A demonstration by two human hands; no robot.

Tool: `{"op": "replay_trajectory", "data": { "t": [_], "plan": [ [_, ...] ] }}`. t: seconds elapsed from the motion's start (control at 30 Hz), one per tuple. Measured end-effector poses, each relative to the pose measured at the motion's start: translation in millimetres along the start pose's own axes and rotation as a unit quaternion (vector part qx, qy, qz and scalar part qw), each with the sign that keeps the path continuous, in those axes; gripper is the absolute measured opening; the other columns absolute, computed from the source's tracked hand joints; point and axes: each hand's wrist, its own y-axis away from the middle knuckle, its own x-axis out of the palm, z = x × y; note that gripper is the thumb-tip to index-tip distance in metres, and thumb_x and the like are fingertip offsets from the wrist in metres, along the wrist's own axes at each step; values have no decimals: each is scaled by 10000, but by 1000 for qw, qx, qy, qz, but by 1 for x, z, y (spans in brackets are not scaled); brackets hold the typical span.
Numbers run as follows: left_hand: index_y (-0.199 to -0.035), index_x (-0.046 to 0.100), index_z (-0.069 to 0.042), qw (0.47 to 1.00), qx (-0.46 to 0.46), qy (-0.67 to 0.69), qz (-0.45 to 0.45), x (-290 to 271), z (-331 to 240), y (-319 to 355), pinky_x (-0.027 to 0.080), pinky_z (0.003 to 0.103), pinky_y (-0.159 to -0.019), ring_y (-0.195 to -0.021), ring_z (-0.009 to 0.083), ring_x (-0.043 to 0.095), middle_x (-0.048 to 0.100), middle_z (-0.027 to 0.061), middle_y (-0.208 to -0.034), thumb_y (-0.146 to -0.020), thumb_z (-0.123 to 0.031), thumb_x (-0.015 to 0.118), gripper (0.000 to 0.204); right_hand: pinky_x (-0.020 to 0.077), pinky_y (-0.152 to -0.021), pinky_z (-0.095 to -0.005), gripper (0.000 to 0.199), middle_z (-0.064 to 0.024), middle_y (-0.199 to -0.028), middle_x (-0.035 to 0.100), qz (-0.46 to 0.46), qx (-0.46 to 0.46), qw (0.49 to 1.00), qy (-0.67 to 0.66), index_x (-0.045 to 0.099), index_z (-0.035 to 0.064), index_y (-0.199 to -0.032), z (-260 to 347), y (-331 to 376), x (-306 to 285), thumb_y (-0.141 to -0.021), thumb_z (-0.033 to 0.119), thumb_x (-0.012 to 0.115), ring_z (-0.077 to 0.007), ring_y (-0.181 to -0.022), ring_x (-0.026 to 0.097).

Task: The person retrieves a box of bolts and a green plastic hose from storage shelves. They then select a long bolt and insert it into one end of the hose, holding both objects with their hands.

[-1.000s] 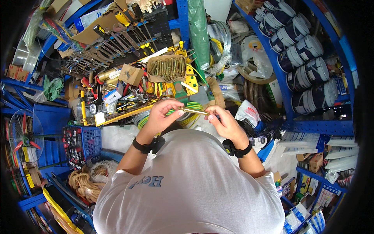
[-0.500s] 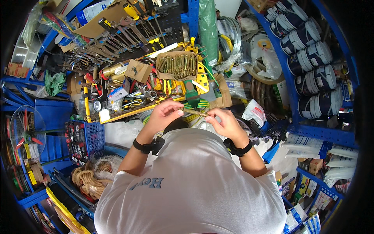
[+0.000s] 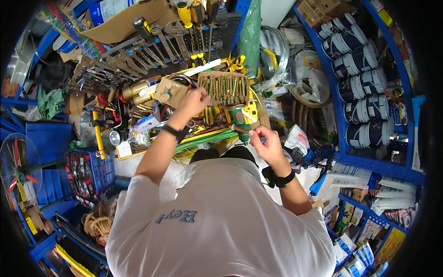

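Pinched between the fingertips of my right hand (image 3: 266,142) is a long brass-coloured bolt (image 3: 239,129), its free end pointing left. It is held over the front of the workbench, close to a green tool (image 3: 240,118). My left hand (image 3: 194,102) is reaching forward, fingers curled, at the near left edge of an open cardboard box of bolts (image 3: 224,90). Whatever those fingers hold, if anything, is hidden. Just left of that hand sits a small cardboard box (image 3: 169,92) with a few small dark pieces on top.
Wrenches (image 3: 138,54) and screwdrivers (image 3: 184,16) hang on a dark pegboard behind the bench. Tools crowd the bench's left side. Paint buckets (image 3: 369,134) fill a blue rack at right. A fan (image 3: 20,171) and a blue basket (image 3: 104,168) stand at left.
Both hands were together on the bolt. My left hand has let go and moved forward to the bolt box, while my right hand keeps the bolt. The view has shifted slightly.
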Motion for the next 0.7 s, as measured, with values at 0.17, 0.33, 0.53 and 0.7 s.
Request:
{"op": "replay_trajectory", "data": {
  "t": [0.17, 0.33, 0.53, 0.7],
  "plan": [
    [-712, 595, 15, 948, 18, -315, 50, -5, 28, -79, 476, 382, -523, -559, 267, 573, 568, 137, -592, -795, -394, 580, 417, 399, -423, -223, 234, -52, -551, 564, -15, 1, 1000, -10, 534, 1, -692, 13, 6, 12, -844, 171, 587, -86, -481, 520],
    [-837, 662, -50, 888, -27, -427, 167, 0, 10, -94, 515, 360, -625, -767, 227, 628, 640, 94, -835, -771, -392, 579, 359, 425, -440, -211, 245, -62, -558, 580, -45, 37, 998, -13, 547, -16, -702, 14, 18, 14, -853, 175, 575, -84, -499, 548],
    [-833, 656, -33, 890, -70, -402, 202, 8, 15, -107, 507, 351, -598, -743, 216, 630, 644, 98, -836, -735, -287, 570, 285, 425, -423, -217, 263, -66, -550, 591, -73, 70, 994, -31, 562, -9, -689, 5, 19, 15, -849, 199, 574, -99, -504, 568],
    [-745, 639, -7, 910, -60, -369, 179, 13, 22, -105, 490, 359, -510, -616, 236, 623, 628, 123, -667, -728, -275, 579, 275, 421, -424, -213, 256, -60, -553, 586, -79, 60, 994, -45, 552, -11, -689, -1, 16, 15, -847, 189, 576, -88, -504, 558]
  ]
}}
